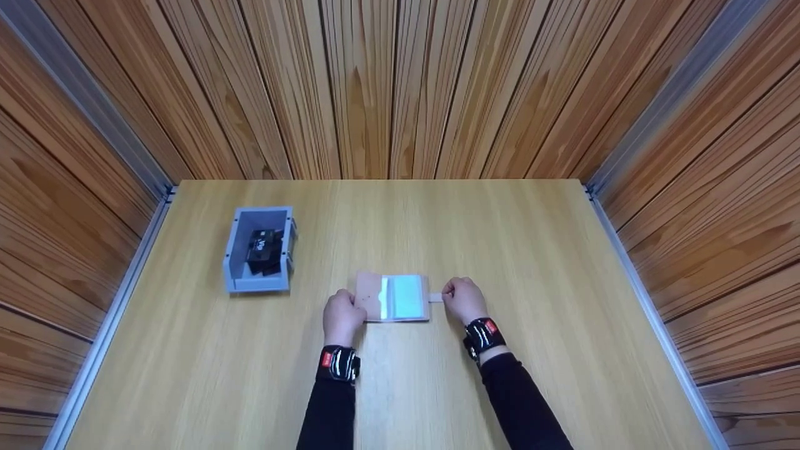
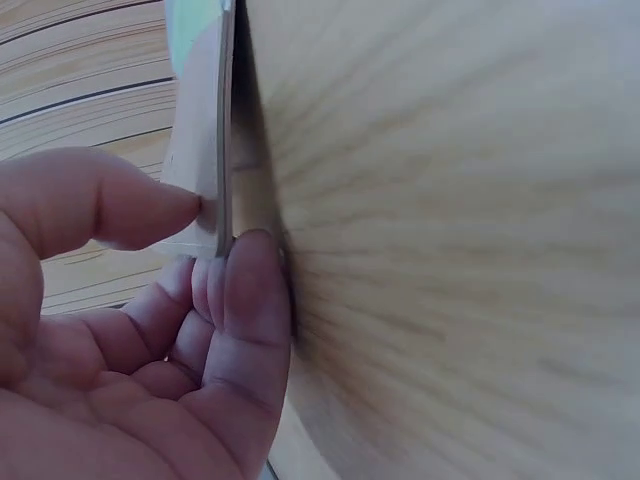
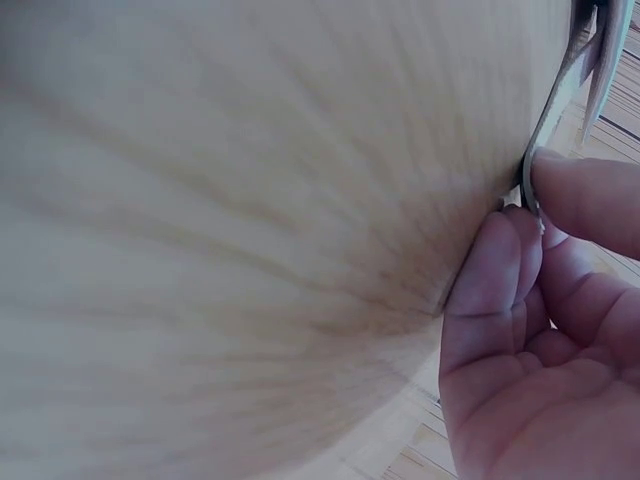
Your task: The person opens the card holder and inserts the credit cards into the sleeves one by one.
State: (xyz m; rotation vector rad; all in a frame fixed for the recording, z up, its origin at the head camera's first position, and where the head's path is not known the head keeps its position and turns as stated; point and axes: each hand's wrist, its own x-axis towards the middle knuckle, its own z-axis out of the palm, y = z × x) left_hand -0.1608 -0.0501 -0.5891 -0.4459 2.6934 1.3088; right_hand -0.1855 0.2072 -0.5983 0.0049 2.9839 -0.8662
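A small pale pink card wallet (image 1: 369, 289) lies spread open on the table, its clear plastic sleeves (image 1: 407, 297) facing up and shining bluish. On its left side, my left hand (image 1: 342, 317) pinches the lower outer edge of the cover; the left wrist view shows the thumb on the cover (image 2: 203, 130) and the fingers at its edge and underside. From the right side of the wallet sticks out a short closing strap (image 1: 435, 297). My right hand (image 1: 465, 301) pinches the end of that strap (image 3: 548, 115) between thumb and fingers, close to the tabletop.
To the left and farther back stands a grey plastic bin (image 1: 257, 285) holding dark boxes or packets (image 1: 265, 250) with light lettering. The wooden table (image 1: 500, 231) is bounded by plank walls (image 1: 362, 94) and metal rails (image 1: 650, 319).
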